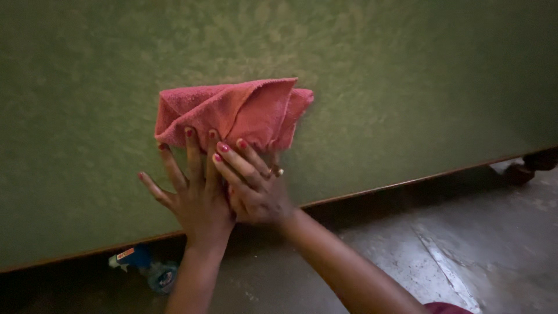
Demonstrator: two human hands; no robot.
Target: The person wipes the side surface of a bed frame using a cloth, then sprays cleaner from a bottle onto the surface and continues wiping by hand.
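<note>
Fingers of the left hand are spreading wide and flat, nails painted red, tips pressing on the lower left edge of a pink cloth; nothing is being gripped, the cloth is merely being pinned by pressure. Right hand is lying partly over the left, its fingers likewise extended rather than curled, tips landing on the lower middle of the cloth, a ring showing on one finger. Pink cloth: terry-type, folded into a rough wedge with a loose flap at the right, resting flat against a green mottled panel, well above the panel's brown lower edge. Panel: broad, textured, filling most of the view; whether it is padded or rigid cannot be told. Grey floor is lying beneath, dull and streaked. Spray bottle, pale blue with a coloured label, is lying on its side on the floor under the panel's edge, left of the left forearm. Dark rounded foot or caster is showing at far right below the panel. Handling note, as a judgement: wiping is likely going best with both palms moved up onto the cloth, since fingertip contact alone is letting the folded wedge slide or unfold; the loose right flap is worth tucking in so pressure is spreading evenly; overlapping strokes, worked along the panel in one direction, are likely to suit the textured surface.
</note>
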